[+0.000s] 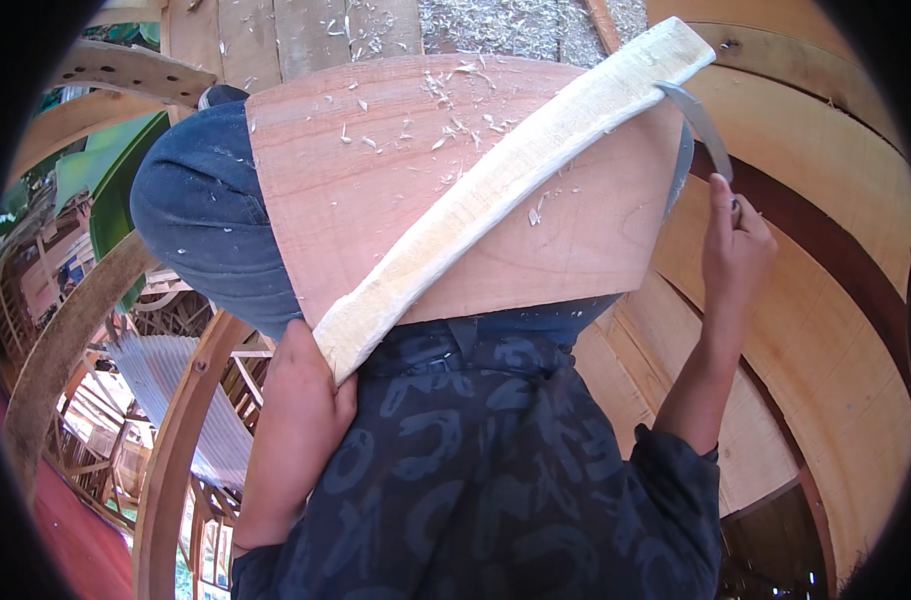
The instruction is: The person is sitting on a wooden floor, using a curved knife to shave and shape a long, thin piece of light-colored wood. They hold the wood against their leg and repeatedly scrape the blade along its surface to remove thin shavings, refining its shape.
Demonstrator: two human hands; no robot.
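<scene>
A long, pale, rough-hewn piece of wood [496, 185] slants from my lap up to the far right. My left hand [316, 365] is closed round its near end, with most of the fingers hidden beneath. In my right hand [738, 225] is a knife with a curved metal blade [704, 130]; its handle is mostly covered by my fingers. The blade's tip touches or nearly touches the wood's right edge near the far end. Under the wood, a reddish flat board [376, 190] lies across my thighs, dotted with thin shavings [461, 125].
Wooden plank walls [806, 330] curve along the right side. Plank flooring [321, 40] beyond my knees carries more shavings. At left stand a wooden post [181, 450] and rails, with a corrugated sheet [191, 400] and green panels [116, 180] beyond them.
</scene>
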